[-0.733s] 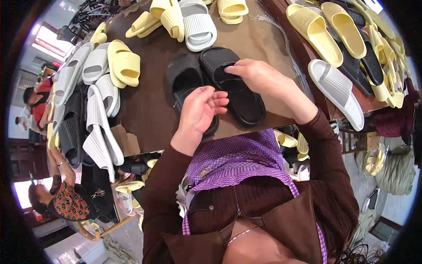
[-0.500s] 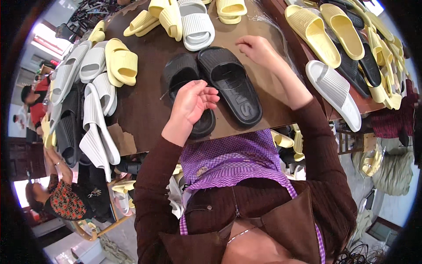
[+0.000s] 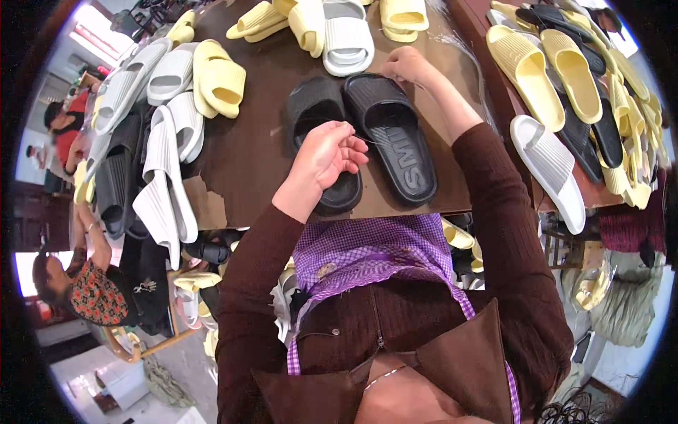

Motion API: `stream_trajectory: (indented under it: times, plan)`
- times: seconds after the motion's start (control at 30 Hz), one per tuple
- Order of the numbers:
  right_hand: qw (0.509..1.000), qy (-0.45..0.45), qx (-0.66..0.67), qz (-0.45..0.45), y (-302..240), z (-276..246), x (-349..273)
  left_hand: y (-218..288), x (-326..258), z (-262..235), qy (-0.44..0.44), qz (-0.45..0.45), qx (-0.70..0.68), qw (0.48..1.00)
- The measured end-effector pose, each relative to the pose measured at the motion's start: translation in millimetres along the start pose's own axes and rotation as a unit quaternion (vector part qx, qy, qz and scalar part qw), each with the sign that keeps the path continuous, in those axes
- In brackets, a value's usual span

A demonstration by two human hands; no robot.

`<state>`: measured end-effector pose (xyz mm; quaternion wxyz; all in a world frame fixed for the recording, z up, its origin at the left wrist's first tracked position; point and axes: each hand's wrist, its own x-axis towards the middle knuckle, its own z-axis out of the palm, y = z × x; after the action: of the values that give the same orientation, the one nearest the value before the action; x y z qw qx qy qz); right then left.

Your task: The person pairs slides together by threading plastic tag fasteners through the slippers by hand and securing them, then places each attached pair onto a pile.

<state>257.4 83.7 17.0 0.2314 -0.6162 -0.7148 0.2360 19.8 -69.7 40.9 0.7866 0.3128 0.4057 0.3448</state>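
Black slide sandals (image 3: 404,157) on our bench (image 3: 247,159)
We curl our left hand (image 3: 326,157) above, right hand (image 3: 409,66) beyond; whether either pinches anything, we cannot tell.

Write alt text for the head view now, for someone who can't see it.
A person's left hand is over a pair of black slippers on a brown table, the right hand beside one toe end. Yellow slippers and white slippers lie beyond and to both sides.
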Motion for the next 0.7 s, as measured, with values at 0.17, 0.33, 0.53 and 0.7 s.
stream_trajectory:
  times: [0.17,0.33,0.53,0.7]
  plan:
    - [0.988,0.097,0.118,-0.007,-17.0,-4.4,-12.9,-1.6,-15.4,8.2,-0.07,-0.056,0.003,0.996]
    - [0.984,0.094,0.15,0.005,-24.7,-7.7,-22.6,-18.9,-25.6,18.4,-0.096,-0.114,-0.082,0.985]
    - [0.973,0.106,0.207,-0.003,-28.6,-7.9,-29.5,-26.6,-31.5,16.7,-0.082,-0.158,-0.13,0.975]
    - [0.967,0.115,0.228,-0.006,-32.5,-9.2,-33.3,0.4,-4.9,-9.0,-0.035,-0.12,0.041,0.991]
